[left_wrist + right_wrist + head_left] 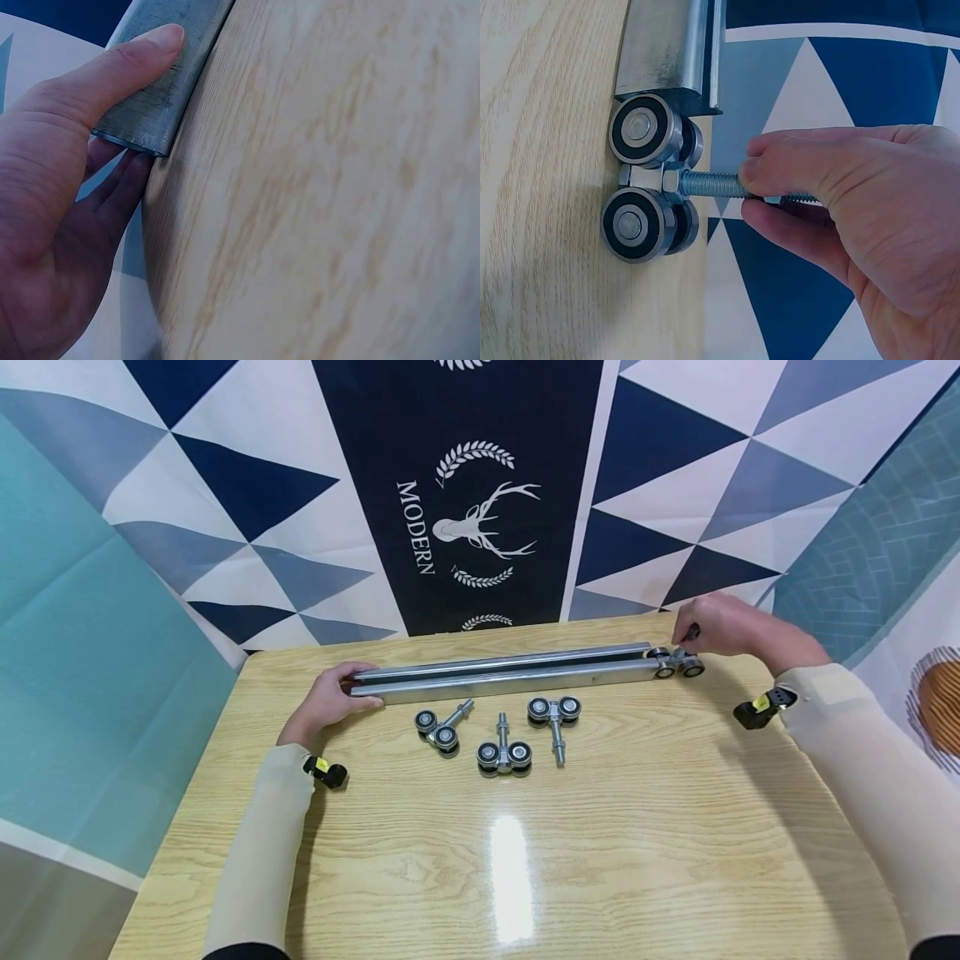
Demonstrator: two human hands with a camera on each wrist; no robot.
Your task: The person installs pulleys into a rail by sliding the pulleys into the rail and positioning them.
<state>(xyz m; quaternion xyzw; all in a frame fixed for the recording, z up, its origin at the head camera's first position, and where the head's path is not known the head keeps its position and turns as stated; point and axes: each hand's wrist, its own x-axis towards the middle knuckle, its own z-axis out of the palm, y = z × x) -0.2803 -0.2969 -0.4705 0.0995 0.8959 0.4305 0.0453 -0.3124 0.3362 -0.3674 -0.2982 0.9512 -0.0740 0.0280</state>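
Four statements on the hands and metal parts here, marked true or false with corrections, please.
The left hand grips a long silver metal rail. True.
Three black-and-silver wheeled metal trolleys with threaded bolts lie on the pale wooden table. True.
The right hand holds nothing. False: the right hand pinches the bolt of a fourth trolley at the rail's end.
The three trolleys lie behind the rail. False: they lie on its near side.
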